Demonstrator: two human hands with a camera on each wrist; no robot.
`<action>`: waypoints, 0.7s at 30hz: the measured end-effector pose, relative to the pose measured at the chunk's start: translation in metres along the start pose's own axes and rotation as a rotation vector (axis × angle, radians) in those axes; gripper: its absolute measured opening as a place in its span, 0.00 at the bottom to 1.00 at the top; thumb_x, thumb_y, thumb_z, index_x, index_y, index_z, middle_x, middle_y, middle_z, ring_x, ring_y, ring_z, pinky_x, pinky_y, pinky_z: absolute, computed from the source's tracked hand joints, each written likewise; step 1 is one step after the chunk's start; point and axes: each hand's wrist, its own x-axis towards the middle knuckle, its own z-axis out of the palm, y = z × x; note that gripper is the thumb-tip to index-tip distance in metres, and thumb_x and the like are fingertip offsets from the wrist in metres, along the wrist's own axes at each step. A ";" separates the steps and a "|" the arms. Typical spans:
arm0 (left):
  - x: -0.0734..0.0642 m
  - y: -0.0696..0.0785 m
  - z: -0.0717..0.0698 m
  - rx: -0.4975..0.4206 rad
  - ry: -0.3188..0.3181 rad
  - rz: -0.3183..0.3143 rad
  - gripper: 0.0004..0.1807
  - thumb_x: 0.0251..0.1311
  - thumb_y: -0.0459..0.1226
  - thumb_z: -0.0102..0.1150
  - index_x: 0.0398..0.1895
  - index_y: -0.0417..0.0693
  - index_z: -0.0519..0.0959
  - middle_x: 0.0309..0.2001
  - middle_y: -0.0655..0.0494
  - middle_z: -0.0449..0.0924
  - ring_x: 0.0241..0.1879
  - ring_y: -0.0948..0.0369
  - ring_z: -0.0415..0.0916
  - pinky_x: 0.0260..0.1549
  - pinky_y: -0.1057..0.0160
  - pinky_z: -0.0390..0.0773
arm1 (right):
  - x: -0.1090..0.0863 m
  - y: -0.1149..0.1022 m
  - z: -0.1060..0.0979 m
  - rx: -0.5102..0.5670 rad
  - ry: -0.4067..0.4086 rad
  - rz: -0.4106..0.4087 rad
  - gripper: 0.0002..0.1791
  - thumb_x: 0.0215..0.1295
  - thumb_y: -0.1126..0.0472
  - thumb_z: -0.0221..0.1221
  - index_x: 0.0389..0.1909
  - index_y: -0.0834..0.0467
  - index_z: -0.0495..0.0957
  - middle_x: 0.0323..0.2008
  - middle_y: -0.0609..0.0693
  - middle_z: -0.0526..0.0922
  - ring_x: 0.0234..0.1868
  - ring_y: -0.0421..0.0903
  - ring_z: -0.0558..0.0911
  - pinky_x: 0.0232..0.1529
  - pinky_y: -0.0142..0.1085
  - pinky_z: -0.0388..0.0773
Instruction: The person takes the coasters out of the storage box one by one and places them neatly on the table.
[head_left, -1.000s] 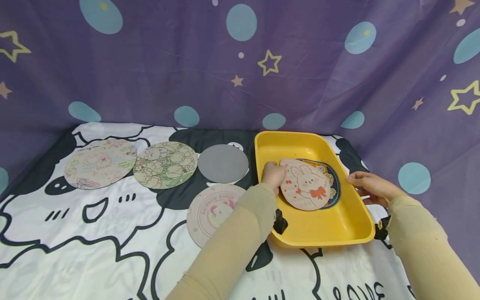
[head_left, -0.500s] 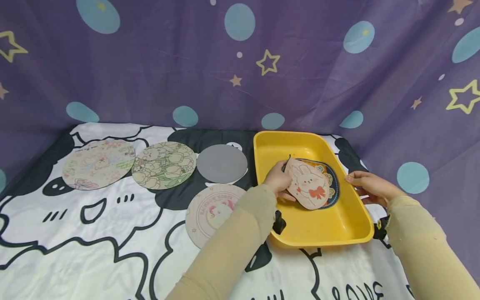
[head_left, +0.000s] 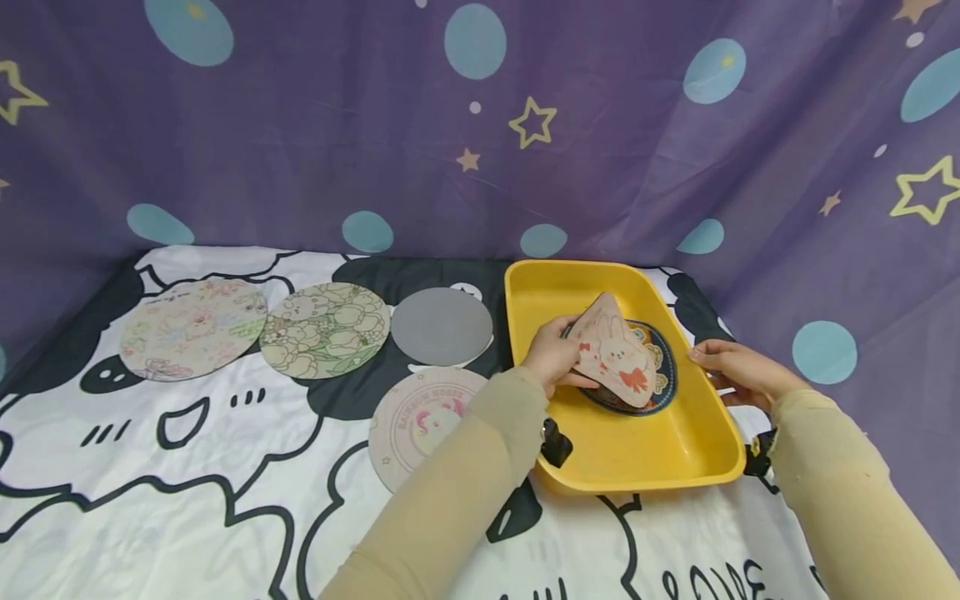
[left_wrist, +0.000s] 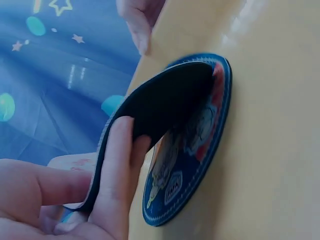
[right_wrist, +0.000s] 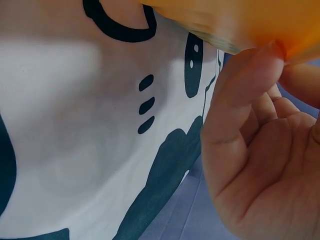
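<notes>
My left hand [head_left: 553,354] pinches the left edge of a thin round pink mat [head_left: 617,354] printed with a rabbit and a red bow. The mat bends, its far edge raised to a peak; its dark underside [left_wrist: 155,100] shows in the left wrist view. Beneath it a round navy-edged mat [head_left: 665,367] with a colourful print lies on the floor of the yellow tub [head_left: 637,457], partly covered. On the tub's right side, my right hand [head_left: 738,371] grips the rim between thumb and fingers, seen close in the right wrist view.
Left of the tub lie a plain grey round mat [head_left: 442,327], a green floral one [head_left: 326,331], a pastel one [head_left: 195,330] and a pink horse-printed one [head_left: 416,425]. The cartoon-print cloth [head_left: 187,517] covers the table; a purple curtain [head_left: 337,150] stands behind.
The rabbit mat was flatter; its near-left part then curled, and now its far edge is lifted and tilted. My left hand turned and shifted slightly inward. The right hand kept hold of the rim.
</notes>
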 end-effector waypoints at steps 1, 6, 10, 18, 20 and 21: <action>0.000 0.000 0.000 -0.016 -0.005 0.006 0.37 0.58 0.17 0.39 0.69 0.53 0.69 0.54 0.40 0.75 0.41 0.48 0.82 0.35 0.46 0.86 | 0.000 0.000 0.000 -0.001 0.003 0.001 0.17 0.76 0.48 0.49 0.52 0.57 0.68 0.35 0.42 0.82 0.33 0.39 0.82 0.39 0.35 0.85; -0.002 0.004 -0.001 -0.104 -0.028 0.018 0.36 0.59 0.17 0.41 0.69 0.52 0.69 0.54 0.36 0.77 0.36 0.49 0.84 0.37 0.48 0.86 | 0.001 -0.001 0.000 -0.004 0.008 0.001 0.16 0.77 0.48 0.49 0.51 0.56 0.68 0.35 0.41 0.81 0.33 0.39 0.81 0.38 0.34 0.85; -0.001 0.008 -0.001 -0.148 -0.031 0.015 0.36 0.59 0.18 0.41 0.70 0.53 0.68 0.54 0.37 0.77 0.35 0.51 0.83 0.38 0.47 0.85 | 0.000 -0.001 0.000 0.017 -0.001 0.002 0.14 0.77 0.49 0.49 0.50 0.55 0.68 0.34 0.41 0.80 0.32 0.38 0.80 0.37 0.33 0.85; -0.007 0.019 0.008 -0.208 -0.055 0.031 0.37 0.59 0.18 0.42 0.70 0.56 0.69 0.51 0.43 0.78 0.39 0.50 0.83 0.40 0.46 0.85 | 0.001 0.001 0.000 0.008 -0.011 -0.006 0.13 0.77 0.49 0.48 0.48 0.54 0.68 0.34 0.42 0.77 0.31 0.38 0.78 0.36 0.32 0.84; -0.009 0.024 0.010 -0.219 -0.073 0.039 0.37 0.59 0.18 0.43 0.70 0.56 0.69 0.49 0.45 0.78 0.39 0.50 0.83 0.40 0.46 0.85 | 0.001 0.001 0.000 0.007 -0.013 -0.016 0.11 0.77 0.50 0.48 0.48 0.54 0.68 0.34 0.42 0.77 0.30 0.38 0.79 0.36 0.32 0.84; -0.011 0.026 0.011 -0.224 -0.081 0.042 0.36 0.60 0.18 0.43 0.69 0.56 0.69 0.48 0.46 0.78 0.39 0.50 0.83 0.41 0.46 0.85 | 0.001 0.001 0.001 0.007 -0.015 -0.022 0.11 0.77 0.52 0.47 0.48 0.54 0.67 0.34 0.42 0.78 0.30 0.37 0.79 0.35 0.33 0.84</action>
